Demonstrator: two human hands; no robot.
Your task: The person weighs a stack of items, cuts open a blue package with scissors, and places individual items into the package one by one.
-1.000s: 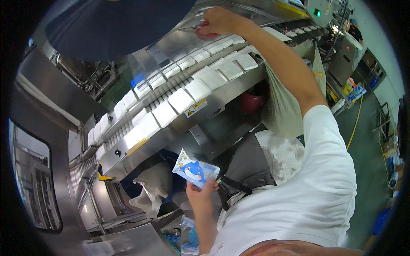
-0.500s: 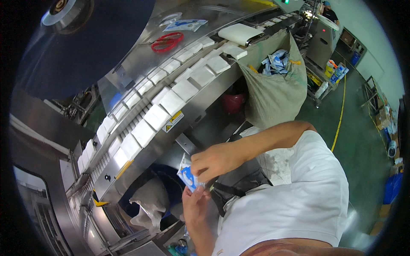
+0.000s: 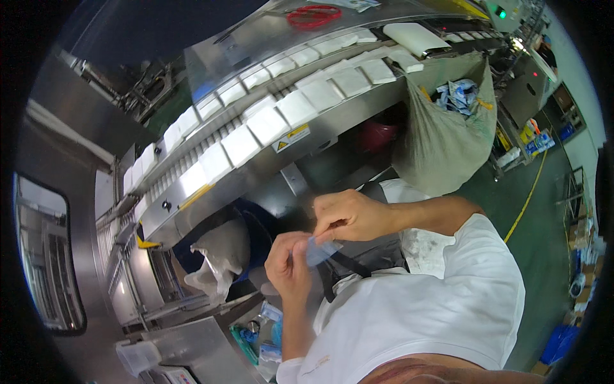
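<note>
Close in front of my body, both hands meet at a small blue-and-white plastic packet [image 3: 317, 251], smeared by motion. My left hand [image 3: 288, 265] is closed on its left side, with the thumb along the near face. From the upper right, my right hand [image 3: 350, 216] pinches the packet's top edge between bent fingers. Its printed face is largely turned away or blurred. Beyond my hands a conveyor [image 3: 176, 211] runs diagonally. White folded pads [image 3: 268, 125] lie on it in two rows, apart from my hands.
Right of the conveyor hangs a beige sack [image 3: 441, 144] with crumpled blue-white wrappers [image 3: 457, 96]. A dark blue bin [image 3: 256, 224] with a pale plastic bag [image 3: 220, 249] stands below the conveyor. Red rings [image 3: 313, 17] lie on the metal surface. At lower left is a metal table [image 3: 198, 349].
My view has shifted, and the scene sits differently in it. The packet has turned, its printed face now less visible. My hands are still on it, the right one at its top edge.
</note>
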